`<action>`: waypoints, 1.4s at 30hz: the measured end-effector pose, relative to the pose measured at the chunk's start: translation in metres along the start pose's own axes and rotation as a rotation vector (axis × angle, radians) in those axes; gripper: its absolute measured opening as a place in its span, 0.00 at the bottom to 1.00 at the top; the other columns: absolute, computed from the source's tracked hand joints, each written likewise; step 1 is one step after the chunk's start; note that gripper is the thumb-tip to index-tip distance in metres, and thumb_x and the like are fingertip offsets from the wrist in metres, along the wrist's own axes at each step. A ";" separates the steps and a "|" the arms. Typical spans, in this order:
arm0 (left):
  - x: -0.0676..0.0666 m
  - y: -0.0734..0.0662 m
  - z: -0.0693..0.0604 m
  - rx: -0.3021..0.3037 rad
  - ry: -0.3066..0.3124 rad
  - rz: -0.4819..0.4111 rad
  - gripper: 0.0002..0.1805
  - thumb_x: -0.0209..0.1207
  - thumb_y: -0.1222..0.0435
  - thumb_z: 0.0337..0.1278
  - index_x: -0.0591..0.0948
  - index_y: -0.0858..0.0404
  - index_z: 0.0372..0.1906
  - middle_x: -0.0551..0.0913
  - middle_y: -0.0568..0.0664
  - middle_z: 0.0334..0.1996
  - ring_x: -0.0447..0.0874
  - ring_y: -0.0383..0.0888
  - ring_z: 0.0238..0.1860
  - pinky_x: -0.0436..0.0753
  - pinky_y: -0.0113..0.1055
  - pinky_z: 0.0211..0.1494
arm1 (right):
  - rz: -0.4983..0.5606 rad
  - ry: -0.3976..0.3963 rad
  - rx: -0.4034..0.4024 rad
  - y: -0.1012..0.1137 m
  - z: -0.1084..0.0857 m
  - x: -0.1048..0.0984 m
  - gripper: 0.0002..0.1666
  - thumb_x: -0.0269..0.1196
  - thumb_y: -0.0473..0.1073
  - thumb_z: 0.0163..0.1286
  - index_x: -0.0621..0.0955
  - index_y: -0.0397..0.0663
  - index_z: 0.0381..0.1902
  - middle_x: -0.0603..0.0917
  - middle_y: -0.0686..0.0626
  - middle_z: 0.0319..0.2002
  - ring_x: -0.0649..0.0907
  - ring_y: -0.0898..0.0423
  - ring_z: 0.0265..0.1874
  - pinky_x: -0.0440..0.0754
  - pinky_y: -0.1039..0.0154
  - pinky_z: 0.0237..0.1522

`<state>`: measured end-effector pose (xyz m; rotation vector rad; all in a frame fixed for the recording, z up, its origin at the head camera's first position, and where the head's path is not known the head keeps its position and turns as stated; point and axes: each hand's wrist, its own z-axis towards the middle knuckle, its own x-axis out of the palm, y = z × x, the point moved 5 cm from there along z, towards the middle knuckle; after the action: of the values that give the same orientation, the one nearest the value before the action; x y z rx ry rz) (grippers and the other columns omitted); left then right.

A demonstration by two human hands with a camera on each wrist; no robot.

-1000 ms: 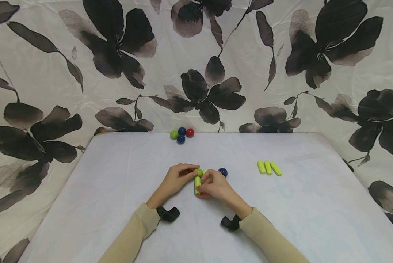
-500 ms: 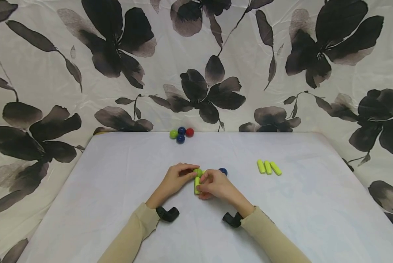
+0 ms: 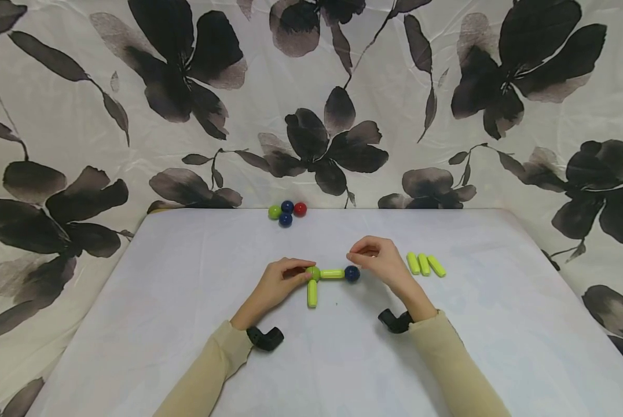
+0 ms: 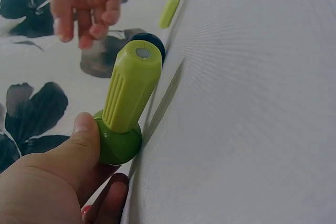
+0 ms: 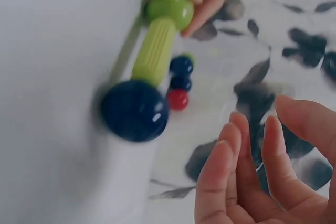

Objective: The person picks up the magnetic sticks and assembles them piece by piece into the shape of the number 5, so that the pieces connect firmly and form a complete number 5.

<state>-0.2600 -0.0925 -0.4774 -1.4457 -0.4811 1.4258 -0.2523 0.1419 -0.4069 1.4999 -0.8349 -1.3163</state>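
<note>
My left hand [image 3: 278, 284] pinches a green ball [image 3: 315, 273] on the white tabletop. From that ball a yellow-green ribbed rod [image 3: 312, 294] points toward me, and its free end shows a silver disc in the left wrist view. A second yellow-green rod [image 3: 333, 274] runs rightward from the green ball to a dark blue ball [image 3: 352, 274]. Just beyond and to the right of the blue ball hovers my right hand [image 3: 387, 266]. In the right wrist view its fingers [image 5: 218, 163] are loosely bent, apart from the blue ball, with nothing between them.
At the table's far edge sits a cluster of balls: green [image 3: 274, 212], two blue [image 3: 285, 220] and red [image 3: 300, 209]. Three loose yellow-green rods [image 3: 424, 264] lie at the right, close to my right hand. A floral cloth [image 3: 332, 145] hangs behind the table.
My right hand has let go of the rod pointing toward me and moved right and away, past the blue ball. The second rod is now uncovered. My left hand stays on the green ball.
</note>
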 end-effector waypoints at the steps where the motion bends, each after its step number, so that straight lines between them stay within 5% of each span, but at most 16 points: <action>1: 0.000 0.000 0.000 0.001 -0.001 -0.001 0.16 0.64 0.57 0.64 0.85 0.56 0.55 0.84 0.42 0.48 0.80 0.40 0.48 0.79 0.37 0.51 | 0.018 -0.005 0.019 -0.004 0.002 -0.003 0.09 0.68 0.39 0.67 0.84 0.39 0.40 0.86 0.46 0.39 0.84 0.51 0.39 0.81 0.48 0.45; 13: 0.000 0.000 0.000 0.008 -0.003 -0.010 0.16 0.65 0.57 0.64 0.86 0.56 0.54 0.85 0.42 0.48 0.80 0.40 0.48 0.80 0.37 0.51 | 0.070 0.140 0.179 -0.044 0.009 -0.008 0.24 0.69 0.42 0.65 0.81 0.34 0.55 0.86 0.47 0.46 0.82 0.55 0.40 0.76 0.58 0.46; 19: 0.000 0.001 0.000 -0.005 0.001 -0.010 0.15 0.64 0.57 0.64 0.86 0.53 0.54 0.84 0.42 0.47 0.79 0.39 0.47 0.79 0.38 0.51 | 0.088 0.205 0.168 -0.052 0.009 -0.005 0.25 0.71 0.37 0.60 0.80 0.33 0.55 0.85 0.41 0.44 0.83 0.56 0.41 0.75 0.62 0.48; 30: 0.000 0.002 0.000 -0.018 -0.001 -0.016 0.15 0.65 0.57 0.63 0.86 0.51 0.54 0.84 0.40 0.47 0.79 0.39 0.46 0.79 0.37 0.50 | 0.060 0.207 0.154 -0.052 0.005 -0.005 0.26 0.71 0.36 0.61 0.81 0.34 0.57 0.85 0.37 0.48 0.82 0.56 0.41 0.77 0.65 0.44; 42: 0.001 0.002 0.001 -0.017 -0.004 -0.018 0.14 0.65 0.57 0.63 0.86 0.51 0.53 0.84 0.41 0.46 0.79 0.40 0.45 0.79 0.36 0.49 | 0.036 0.171 0.186 -0.058 0.007 -0.006 0.23 0.73 0.37 0.59 0.85 0.40 0.53 0.87 0.44 0.48 0.84 0.55 0.46 0.78 0.63 0.49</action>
<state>-0.2615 -0.0923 -0.4787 -1.4488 -0.5090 1.4132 -0.2653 0.1652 -0.4598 1.7078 -0.8878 -1.0901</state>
